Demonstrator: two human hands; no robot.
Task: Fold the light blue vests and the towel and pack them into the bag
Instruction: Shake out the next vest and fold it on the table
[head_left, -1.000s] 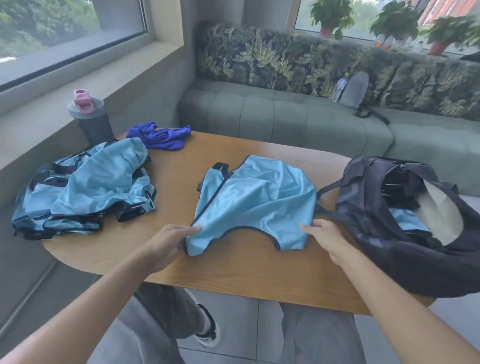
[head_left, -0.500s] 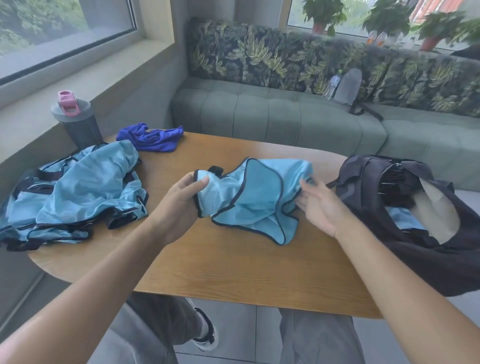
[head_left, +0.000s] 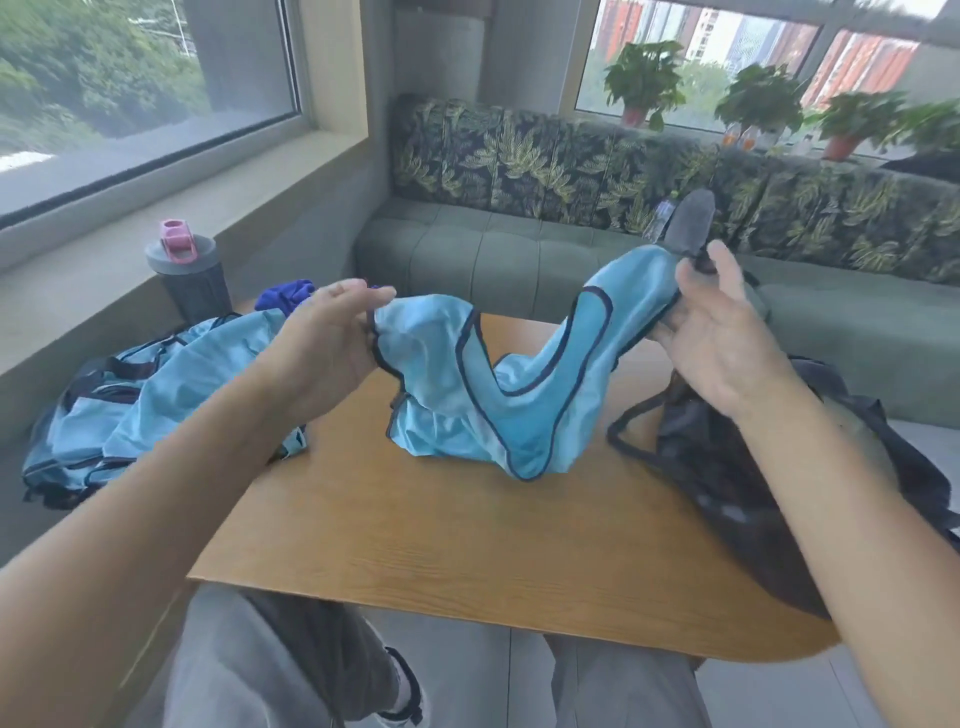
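Observation:
A light blue vest (head_left: 498, 395) with dark trim hangs between my two hands above the wooden table (head_left: 467, 545), its lower part sagging onto the wood. My left hand (head_left: 327, 343) pinches its left edge. My right hand (head_left: 722, 332) grips its right end, raised higher. A heap of more light blue vests (head_left: 156, 384) lies at the table's left edge. The dark blue towel (head_left: 283, 293) shows partly behind my left hand. The black bag (head_left: 737, 467) sits at the right, partly covered by my right forearm.
A grey shaker bottle with a pink lid (head_left: 189, 275) stands at the back left by the window sill. A green sofa (head_left: 519, 260) with leaf-print cushions runs behind the table, with a grey pouch (head_left: 688, 223) on it. My knees are below the table's near edge.
The vest lay flat on the table; both hands gathered its edges and lifted it off the table, the right end rising highest. My view has tilted upward.

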